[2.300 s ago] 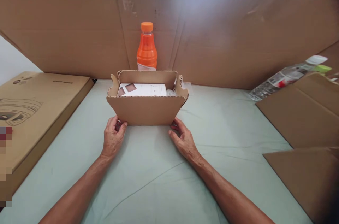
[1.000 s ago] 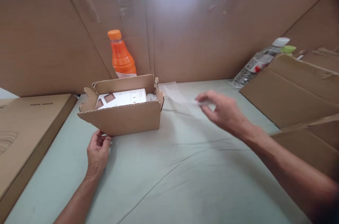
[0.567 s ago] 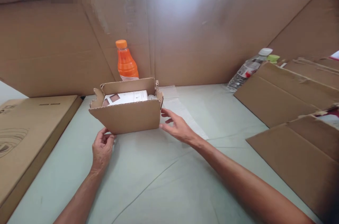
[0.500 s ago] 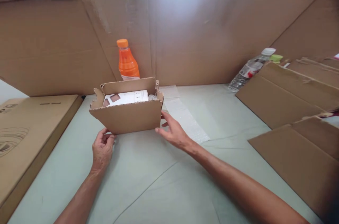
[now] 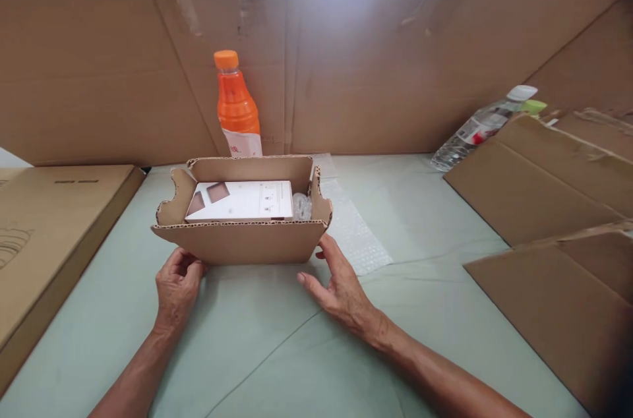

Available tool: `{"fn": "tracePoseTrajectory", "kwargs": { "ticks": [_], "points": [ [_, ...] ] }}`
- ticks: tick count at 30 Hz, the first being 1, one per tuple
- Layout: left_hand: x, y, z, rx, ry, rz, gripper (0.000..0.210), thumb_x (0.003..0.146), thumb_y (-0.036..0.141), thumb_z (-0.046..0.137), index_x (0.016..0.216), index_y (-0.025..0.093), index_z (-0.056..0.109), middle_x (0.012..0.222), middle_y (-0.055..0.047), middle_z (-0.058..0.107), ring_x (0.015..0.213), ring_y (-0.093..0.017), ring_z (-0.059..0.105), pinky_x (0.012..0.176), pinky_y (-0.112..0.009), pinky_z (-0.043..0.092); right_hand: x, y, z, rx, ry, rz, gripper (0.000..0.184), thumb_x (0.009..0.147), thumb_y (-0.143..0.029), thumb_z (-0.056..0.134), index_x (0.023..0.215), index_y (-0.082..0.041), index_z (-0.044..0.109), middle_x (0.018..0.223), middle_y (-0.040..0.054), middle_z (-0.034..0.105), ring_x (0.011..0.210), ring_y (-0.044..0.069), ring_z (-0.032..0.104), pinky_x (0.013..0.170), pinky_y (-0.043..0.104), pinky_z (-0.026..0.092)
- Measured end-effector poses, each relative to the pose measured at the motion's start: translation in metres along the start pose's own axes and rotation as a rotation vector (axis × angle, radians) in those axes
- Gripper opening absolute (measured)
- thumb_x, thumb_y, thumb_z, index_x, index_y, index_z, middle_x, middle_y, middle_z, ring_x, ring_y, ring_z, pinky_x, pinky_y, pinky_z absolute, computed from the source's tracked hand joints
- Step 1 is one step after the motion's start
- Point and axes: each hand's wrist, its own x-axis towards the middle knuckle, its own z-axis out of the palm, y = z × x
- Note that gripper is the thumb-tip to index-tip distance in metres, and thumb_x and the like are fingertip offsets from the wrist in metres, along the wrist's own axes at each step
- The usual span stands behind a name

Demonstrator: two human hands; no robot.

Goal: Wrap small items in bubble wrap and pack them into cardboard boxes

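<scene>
An open cardboard box (image 5: 247, 244) rests on the pale green cloth in front of me. Inside lie a white printed carton (image 5: 242, 200) and, at its right end, some clear bubble wrap (image 5: 301, 207). My left hand (image 5: 179, 279) is at the box's lower left corner, fingers curled in and thumb close to them; the fingertips are partly hidden by the box. At the lower right corner is my right hand (image 5: 343, 283), its fingertips by the box side and its thumb spread away from it.
An orange bottle (image 5: 237, 108) stands behind the box against a cardboard wall (image 5: 356, 88). A bubble-wrap sheet (image 5: 363, 243) lies to the right. A clear bottle (image 5: 477, 131) leans beside opened cardboard boxes (image 5: 539, 174). A large flat carton (image 5: 74, 220) lies at left.
The view has tipped downward. The box now shows more of its inside and sits flatter on the cloth. My right thumb has come away from the box's front.
</scene>
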Motion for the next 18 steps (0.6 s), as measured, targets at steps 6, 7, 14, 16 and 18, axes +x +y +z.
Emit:
{"fn": "tracePoseTrajectory", "kwargs": {
  "ticks": [6,7,14,16,18],
  "points": [
    [-0.007,0.003,0.006,0.044,-0.113,-0.015,0.027,0.069,0.037,0.070,0.088,0.021,0.061,0.069,0.000,0.065,0.066,-0.018,0.062,0.063,-0.029,0.050,0.027,-0.007,-0.006,0.025,0.011,0.044,0.061,0.086,-0.032,0.062,0.145,-0.024,0.044,0.138,0.0128,0.058,0.121,0.031,0.058,0.097,0.050,0.054],
    [-0.008,0.005,0.008,0.063,-0.113,-0.030,0.031,0.069,0.039,0.071,0.092,0.020,0.061,0.070,0.000,0.066,0.066,-0.018,0.062,0.063,-0.029,0.050,0.032,-0.006,-0.007,0.022,0.019,0.050,0.061,0.087,-0.033,0.061,0.144,-0.023,0.044,0.136,0.0132,0.059,0.120,0.031,0.059,0.097,0.050,0.054],
    [-0.008,0.010,0.014,0.090,-0.146,-0.072,0.039,0.076,0.044,0.069,0.105,0.018,0.063,0.083,-0.003,0.068,0.070,-0.017,0.063,0.063,-0.027,0.049,0.065,0.031,-0.036,-0.178,0.014,-0.021,0.067,0.085,-0.042,0.063,0.147,-0.023,0.047,0.148,0.0137,0.054,0.130,0.034,0.053,0.104,0.054,0.046],
    [-0.007,0.007,0.014,0.072,-0.137,-0.057,0.039,0.075,0.043,0.069,0.105,0.018,0.063,0.091,-0.005,0.068,0.080,-0.019,0.066,0.071,-0.029,0.052,0.065,0.049,-0.050,-0.409,0.047,0.014,0.065,0.082,-0.047,0.068,0.141,-0.023,0.055,0.145,0.0156,0.056,0.129,0.038,0.053,0.103,0.056,0.043],
    [-0.007,0.005,0.015,0.066,-0.120,-0.035,0.039,0.074,0.042,0.070,0.105,0.019,0.063,0.094,-0.005,0.067,0.085,-0.020,0.066,0.075,-0.030,0.053,0.063,0.066,-0.062,-0.579,0.014,0.054,0.046,0.081,-0.043,0.070,0.123,-0.023,0.069,0.128,0.0153,0.067,0.117,0.036,0.060,0.096,0.051,0.045]
  ]
}}
